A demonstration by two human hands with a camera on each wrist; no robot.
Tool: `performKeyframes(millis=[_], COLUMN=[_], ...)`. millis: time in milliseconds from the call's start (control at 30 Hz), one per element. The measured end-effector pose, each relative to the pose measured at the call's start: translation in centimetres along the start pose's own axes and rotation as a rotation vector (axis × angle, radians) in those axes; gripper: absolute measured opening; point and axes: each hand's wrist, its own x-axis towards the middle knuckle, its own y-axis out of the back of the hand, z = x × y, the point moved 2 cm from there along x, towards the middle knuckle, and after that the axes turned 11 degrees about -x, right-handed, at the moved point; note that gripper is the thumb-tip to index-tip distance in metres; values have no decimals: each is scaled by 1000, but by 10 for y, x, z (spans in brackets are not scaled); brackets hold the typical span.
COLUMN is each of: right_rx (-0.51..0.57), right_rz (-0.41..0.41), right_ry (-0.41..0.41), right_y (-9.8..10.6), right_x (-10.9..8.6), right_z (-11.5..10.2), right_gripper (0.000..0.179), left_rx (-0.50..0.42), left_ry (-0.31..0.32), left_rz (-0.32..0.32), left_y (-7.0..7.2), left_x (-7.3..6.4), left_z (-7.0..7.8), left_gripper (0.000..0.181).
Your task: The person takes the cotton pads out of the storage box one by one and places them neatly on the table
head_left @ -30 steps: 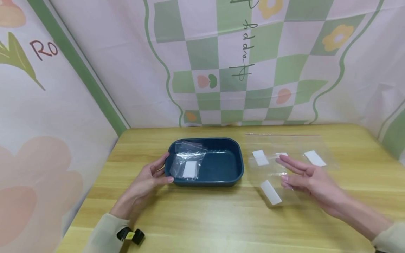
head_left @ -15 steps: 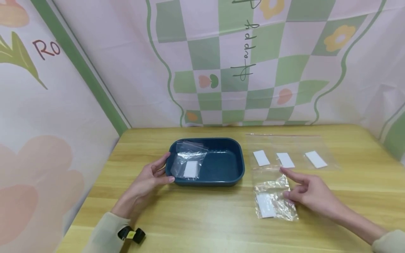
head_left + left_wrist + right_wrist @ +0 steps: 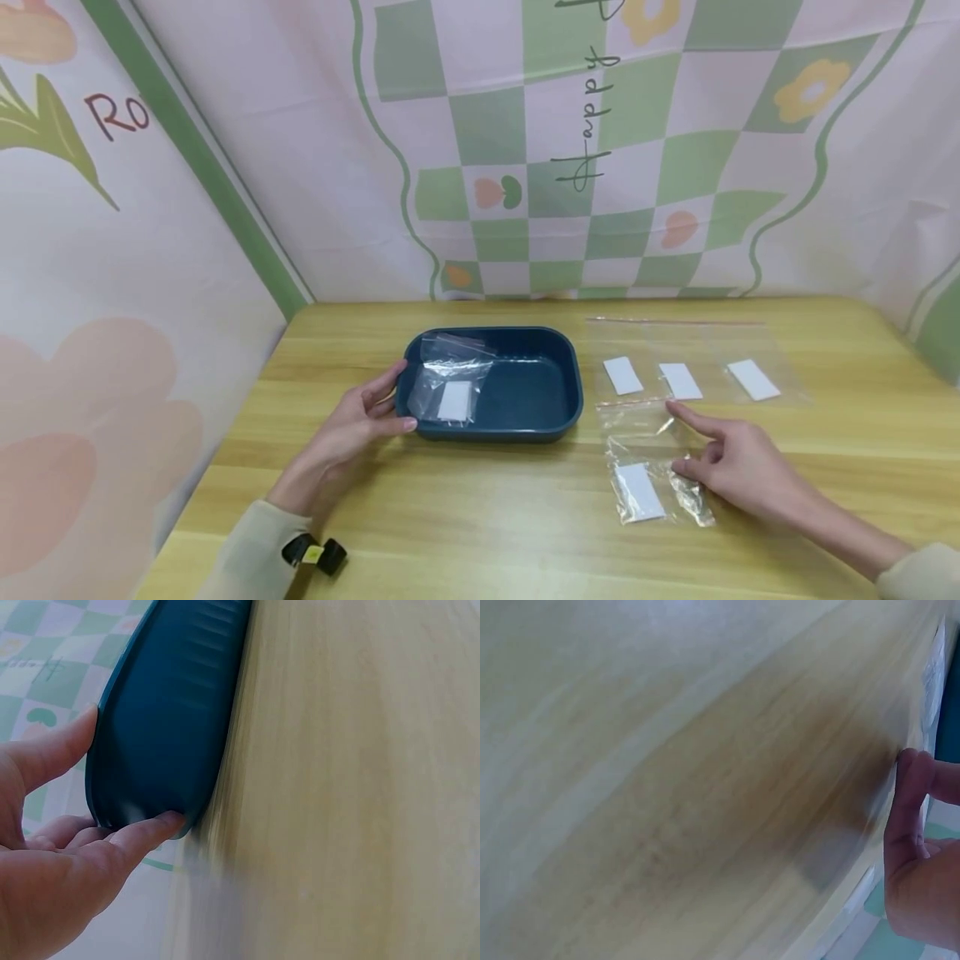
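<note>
1. Right hand [image 3: 738, 462] rests at the right edge of a clear bag [image 3: 666, 454]. Its pointing finger touches the top corner, and its thumb touches the side lower down. Finger and thumb are apart, and I see no squeeze.

2. That bag lies flat on the table [image 3: 487, 525], to the right of the blue tray [image 3: 528, 400]. A white card [image 3: 640, 493] sits inside it, low down and a bit to the left. Just behind is a row of clear bags [image 3: 697, 343] with three more white cards [image 3: 680, 381]. I cannot tell if the near bag touches the row.

3. Left hand [image 3: 356, 425] is clamped on the tray's left end, with the thumb at the near corner. At least one more clear bag [image 3: 438, 375] lies inside the tray, at that same end.

4. The near bag looks very light, thin and floppy. It is shiny and wrinkled, so it may slip and slide. The card looks stiffer and probably makes the bottom a little heavier.

5. A good place to pinch it looks like the top strip, near the corner. The flat edges could be hard to get a nail under.

6. The tray looks stiff and strong, so its end is a good hold.
</note>
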Motion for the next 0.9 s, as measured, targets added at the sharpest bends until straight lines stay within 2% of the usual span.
performKeyframes(millis=[167,667,767,900], right_rx=[-10,-65,-62,-105], right_rz=[-12,24,52,68], right_ry=[-15,-12,-6,8], right_y=[-3,-4,0,15], right_x=[0,-1,-2,3], right_z=[1,2,0,-11], right_gripper=[87,82,72,49], left_rx=[-1,10,4,-2], left_ry=[-4,-3,-2,-9], left_rz=[-3,2,-1,-2], left_y=[0,1,0,-1], left_x=[1,1,1,1], left_z=[-1,-3,-2,0], left_gripper=[96,96,96,95])
